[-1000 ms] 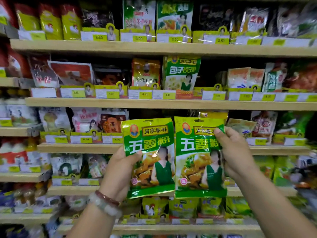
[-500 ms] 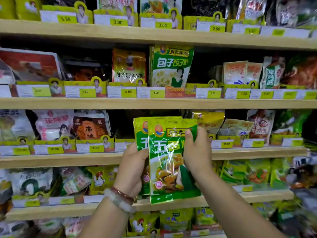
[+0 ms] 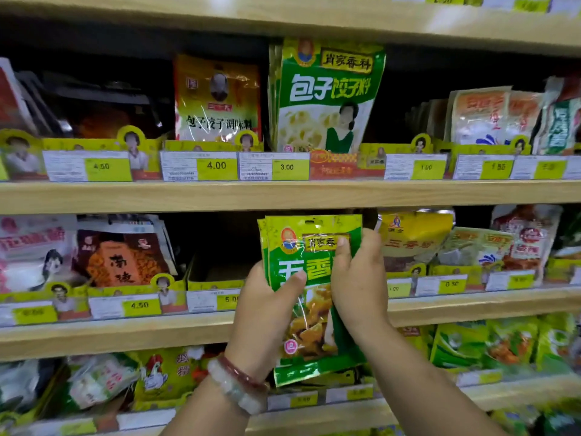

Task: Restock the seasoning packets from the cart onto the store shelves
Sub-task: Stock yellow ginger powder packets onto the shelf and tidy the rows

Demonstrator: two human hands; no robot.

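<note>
Shelves (image 3: 283, 196): pale wood tone. Price labels (image 3: 217, 166): white with yellow-green blocks, dark digits. Held seasoning packets (image 3: 309, 297): green, yellow-green top band, white characters, yellow-brown food picture, small red-and-white round mark low down. Large packet (image 3: 327, 96) on the shelf above: green over white, white and yellow characters. Packet (image 3: 217, 99) beside it: orange-yellow with red. Left wrist bracelets (image 3: 239, 383): one dark red, one pale milky green.

Light wooden shelves (image 3: 283, 196) carry standing seasoning packets behind yellow price tags (image 3: 217, 166) — a tall green packet (image 3: 327, 96) beside an orange packet (image 3: 217, 99), and an empty cardboard tray (image 3: 217, 275) below.
</note>
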